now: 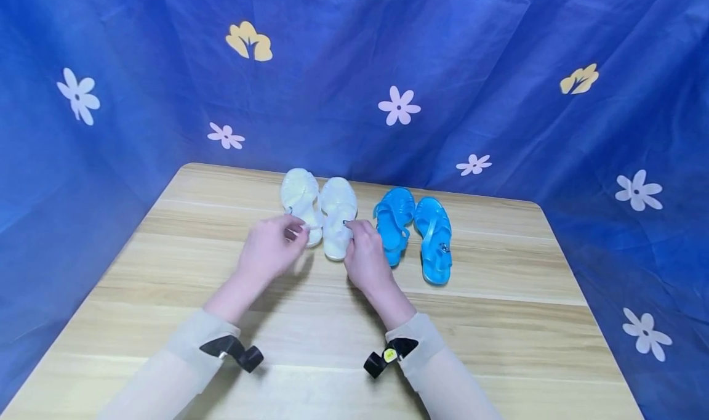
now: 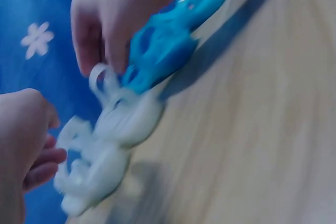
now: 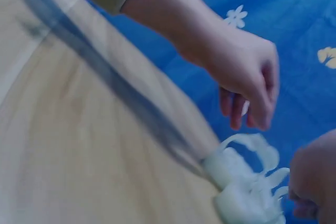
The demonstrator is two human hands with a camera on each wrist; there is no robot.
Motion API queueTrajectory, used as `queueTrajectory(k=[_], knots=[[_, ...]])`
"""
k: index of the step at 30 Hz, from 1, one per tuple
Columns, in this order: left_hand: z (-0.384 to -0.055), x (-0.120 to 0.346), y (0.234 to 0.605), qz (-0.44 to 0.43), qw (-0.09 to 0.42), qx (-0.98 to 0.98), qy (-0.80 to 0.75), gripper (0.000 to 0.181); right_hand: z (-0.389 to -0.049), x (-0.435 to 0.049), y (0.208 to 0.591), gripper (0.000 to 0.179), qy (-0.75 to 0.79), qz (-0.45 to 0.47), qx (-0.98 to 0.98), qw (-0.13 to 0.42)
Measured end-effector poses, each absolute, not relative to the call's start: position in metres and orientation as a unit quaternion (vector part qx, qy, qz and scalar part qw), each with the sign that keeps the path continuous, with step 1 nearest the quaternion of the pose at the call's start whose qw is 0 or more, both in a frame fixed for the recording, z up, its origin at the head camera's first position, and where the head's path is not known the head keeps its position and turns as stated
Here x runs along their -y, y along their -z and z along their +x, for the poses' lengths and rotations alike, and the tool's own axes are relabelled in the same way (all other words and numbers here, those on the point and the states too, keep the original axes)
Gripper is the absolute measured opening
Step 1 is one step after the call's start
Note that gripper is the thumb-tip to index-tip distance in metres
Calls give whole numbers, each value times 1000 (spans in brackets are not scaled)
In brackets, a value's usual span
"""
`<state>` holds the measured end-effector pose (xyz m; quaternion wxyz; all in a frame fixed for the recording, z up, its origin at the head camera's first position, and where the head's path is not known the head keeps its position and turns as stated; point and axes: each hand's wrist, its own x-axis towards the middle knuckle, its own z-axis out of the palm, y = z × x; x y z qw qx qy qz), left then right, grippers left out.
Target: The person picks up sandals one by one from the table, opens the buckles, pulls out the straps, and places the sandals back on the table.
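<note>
Two white sandals lie side by side toward the back of the table. My left hand (image 1: 271, 244) is over the heel end of the left white sandal (image 1: 301, 189). A thin white strip shows between its thumb and fingers in the head view; this looks like the sandal's strap. Over the heel of the right white sandal (image 1: 338, 198), my right hand (image 1: 368, 257) pinches that sandal's strap. The strap (image 2: 98, 80) rises as a loop into its fingertips in the left wrist view. The right wrist view catches my left hand (image 3: 244, 74) just above a raised strap.
Two blue sandals are to the right of the white pair: one blue sandal (image 1: 394, 223) beside my right hand, another blue sandal (image 1: 434, 241) farther right. A wooden table (image 1: 487, 346) carries everything. Behind it hangs a blue flowered curtain (image 1: 332, 69).
</note>
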<state>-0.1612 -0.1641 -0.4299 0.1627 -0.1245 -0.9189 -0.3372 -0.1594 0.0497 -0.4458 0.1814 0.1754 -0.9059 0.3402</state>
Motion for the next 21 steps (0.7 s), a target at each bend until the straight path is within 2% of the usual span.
queueTrajectory(k=[4,7,11,13,17,21], knots=[[-173,189,427,-93,165,901,391,31,-167,-48,431,36,-368,244,880,173],[-183,200,430,-81,125,900,411,43,-175,-43,424,39,-363,274,882,122],[-195,204,437,-77,71,910,402,54,-189,-31,421,42,-280,288,913,64],[-201,203,440,-79,61,913,396,56,-195,-25,423,36,-231,299,924,62],[-208,201,444,-81,53,913,397,50,-200,-13,427,14,-165,332,924,94],[-209,201,446,-74,44,906,414,43,-194,-3,427,10,-128,362,916,116]])
